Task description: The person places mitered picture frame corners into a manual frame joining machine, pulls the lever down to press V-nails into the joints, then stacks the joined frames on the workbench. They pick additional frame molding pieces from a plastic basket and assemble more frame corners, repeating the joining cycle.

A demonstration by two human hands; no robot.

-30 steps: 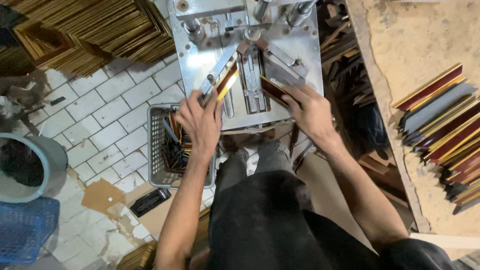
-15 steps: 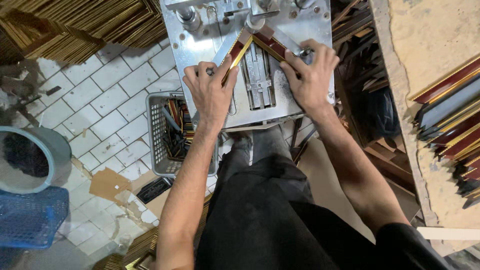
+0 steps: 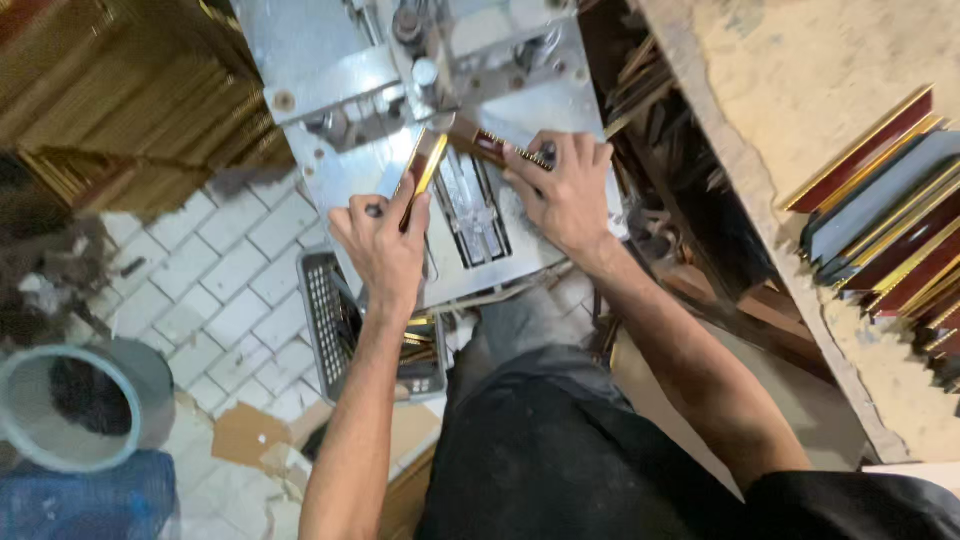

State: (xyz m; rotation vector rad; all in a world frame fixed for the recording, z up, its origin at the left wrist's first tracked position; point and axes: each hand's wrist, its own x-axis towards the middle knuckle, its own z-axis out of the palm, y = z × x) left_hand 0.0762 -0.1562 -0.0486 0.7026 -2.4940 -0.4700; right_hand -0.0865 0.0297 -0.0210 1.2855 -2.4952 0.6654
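On the metal machine table two short frame moulding pieces meet at a corner under the machine head. My left hand grips the left moulding piece, dark red with a gold edge. My right hand presses down on the right moulding piece, dark red with a patterned gold edge. Both pieces lie flat on the plate, angled toward each other.
A grey plastic basket with moulding offcuts sits below the machine. Stacked moulding lengths rest on a wooden bench at right. More gold mouldings pile at upper left. A grey bucket stands on the tiled floor.
Both hands have slid the two moulding pieces up along the plate until their ends meet under the machine head. The view has shifted closer.
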